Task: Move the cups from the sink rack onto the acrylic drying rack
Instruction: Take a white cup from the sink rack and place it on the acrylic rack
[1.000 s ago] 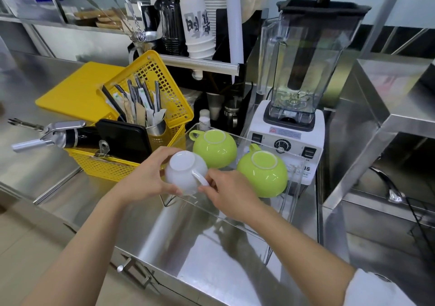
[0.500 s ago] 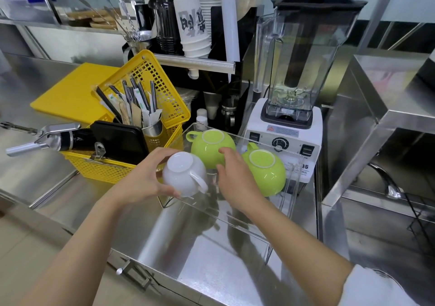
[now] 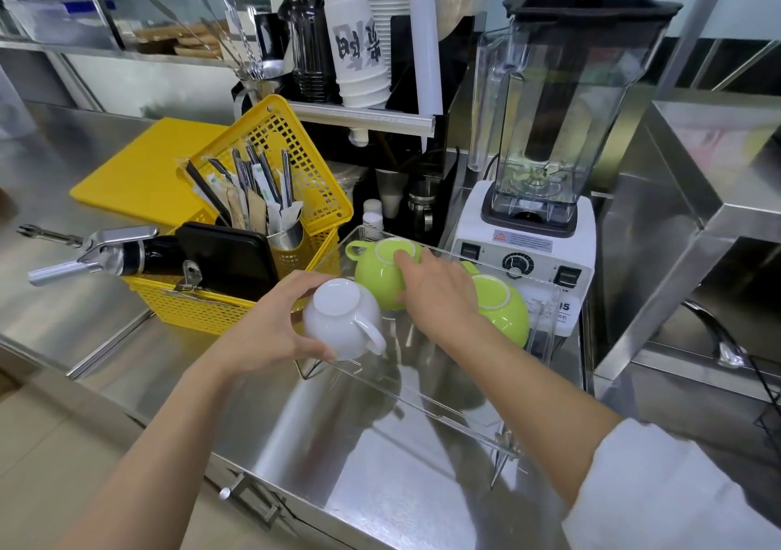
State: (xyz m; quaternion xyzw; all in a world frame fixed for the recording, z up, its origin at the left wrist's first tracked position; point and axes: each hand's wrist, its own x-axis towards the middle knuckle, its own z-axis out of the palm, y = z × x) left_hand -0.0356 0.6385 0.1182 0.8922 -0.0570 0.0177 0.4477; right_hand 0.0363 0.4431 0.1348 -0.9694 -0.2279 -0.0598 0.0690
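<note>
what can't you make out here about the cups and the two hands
Head view only:
- Right green cup: its left side is behind the right hand.
- Left green cup: whether the right hand has a grip on it or only rests on it is unclear.
- White cup: its far left side is under the left hand.
- Clear rack: see-through, so where the white cup rests is hard to tell.

Two green cups [image 3: 377,279] [image 3: 503,313], one white cup [image 3: 340,317], two hands [image 3: 270,329] [image 3: 439,291].
</note>
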